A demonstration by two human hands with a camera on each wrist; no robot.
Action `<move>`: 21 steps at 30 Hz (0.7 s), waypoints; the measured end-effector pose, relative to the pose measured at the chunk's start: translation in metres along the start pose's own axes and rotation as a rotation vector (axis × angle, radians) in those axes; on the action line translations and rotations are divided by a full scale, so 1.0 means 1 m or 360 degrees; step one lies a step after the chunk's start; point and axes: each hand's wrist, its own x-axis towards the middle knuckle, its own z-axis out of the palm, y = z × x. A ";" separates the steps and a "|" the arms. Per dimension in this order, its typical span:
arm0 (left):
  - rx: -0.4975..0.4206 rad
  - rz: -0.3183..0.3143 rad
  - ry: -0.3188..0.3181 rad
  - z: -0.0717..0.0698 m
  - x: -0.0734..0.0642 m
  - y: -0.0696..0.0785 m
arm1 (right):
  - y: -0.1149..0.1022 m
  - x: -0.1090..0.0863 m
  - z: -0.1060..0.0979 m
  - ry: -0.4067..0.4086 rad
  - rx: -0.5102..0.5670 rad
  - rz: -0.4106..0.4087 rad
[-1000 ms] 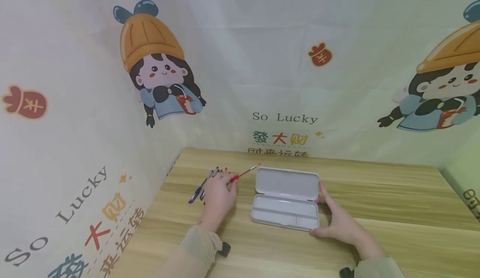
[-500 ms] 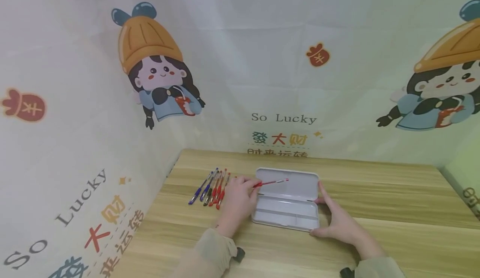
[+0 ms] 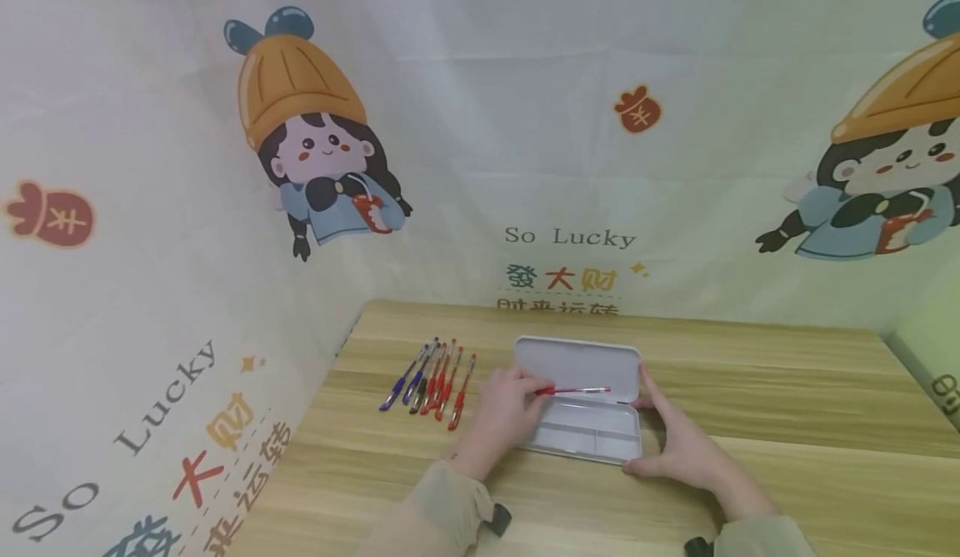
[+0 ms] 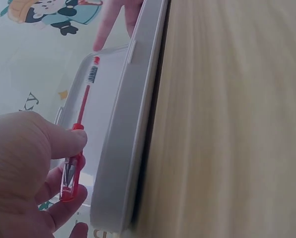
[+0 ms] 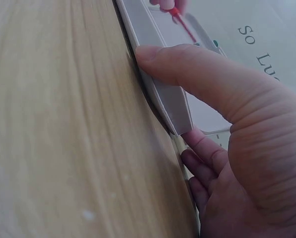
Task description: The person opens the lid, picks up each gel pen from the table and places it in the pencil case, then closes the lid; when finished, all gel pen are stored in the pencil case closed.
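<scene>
On the wall cloth (image 3: pixel 480 144), "So Lucky" and "發大财" stand at the back and, slanted, at the left; the back's "时来运转" is partly hidden at the counter (image 3: pixel 757 390). Printed red bags (image 3: pixel 639 110) each bear one unclear character. The red pen (image 4: pixel 84 104) carries a barcode (image 4: pixel 92 74).

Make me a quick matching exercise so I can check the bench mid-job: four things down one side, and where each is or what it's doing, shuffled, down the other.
Things
1. Left hand
2. Right hand
3. Pen case
4. Loose pens

Places and states
A. Touching the case at its right-hand end in the head view
B. Lying on the wooden table, in blue, black and red
C. Pinching a red pen
D. Open, with a divided inside

Right pairs: 1-C, 2-A, 3-D, 4-B
</scene>
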 end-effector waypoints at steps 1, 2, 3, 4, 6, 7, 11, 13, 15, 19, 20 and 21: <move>-0.0010 -0.0002 -0.0016 0.001 0.000 0.001 | 0.001 0.000 0.000 0.0002 -0.0008 0.0005; -0.0012 -0.0001 -0.0028 0.003 0.000 0.001 | 0.001 -0.001 0.000 0.0002 -0.0018 0.0011; 0.0002 0.0003 -0.0037 0.004 0.000 0.001 | 0.001 -0.001 0.000 0.0004 -0.0025 0.0019; 0.0008 0.0003 -0.0051 0.005 0.000 0.001 | 0.001 -0.001 0.000 0.0005 -0.0030 0.0017; 0.0029 0.0001 -0.0075 0.008 0.000 0.000 | 0.002 -0.001 0.000 0.0003 -0.0024 0.0013; 0.0041 0.0004 -0.0087 0.009 0.000 0.000 | 0.002 -0.001 0.000 0.0002 -0.0023 0.0013; 0.0048 -0.0011 -0.0139 0.012 -0.002 -0.001 | 0.000 0.000 0.000 -0.0003 -0.0015 0.0009; 0.0044 -0.0034 -0.0156 0.012 -0.003 -0.001 | 0.000 0.000 0.000 -0.0006 -0.0015 -0.0002; 0.0035 -0.0056 -0.0159 0.012 -0.004 0.000 | 0.000 0.000 0.000 -0.0006 -0.0007 -0.0016; 0.0030 -0.0072 -0.0155 0.010 -0.005 0.001 | 0.001 0.000 0.001 -0.0008 -0.0012 -0.0011; 0.0031 -0.0073 -0.0153 0.010 -0.005 0.002 | 0.001 0.000 0.001 -0.0006 -0.0009 -0.0013; 0.0032 -0.0073 -0.0151 0.010 -0.005 0.002 | 0.000 0.001 0.001 -0.0005 -0.0004 -0.0022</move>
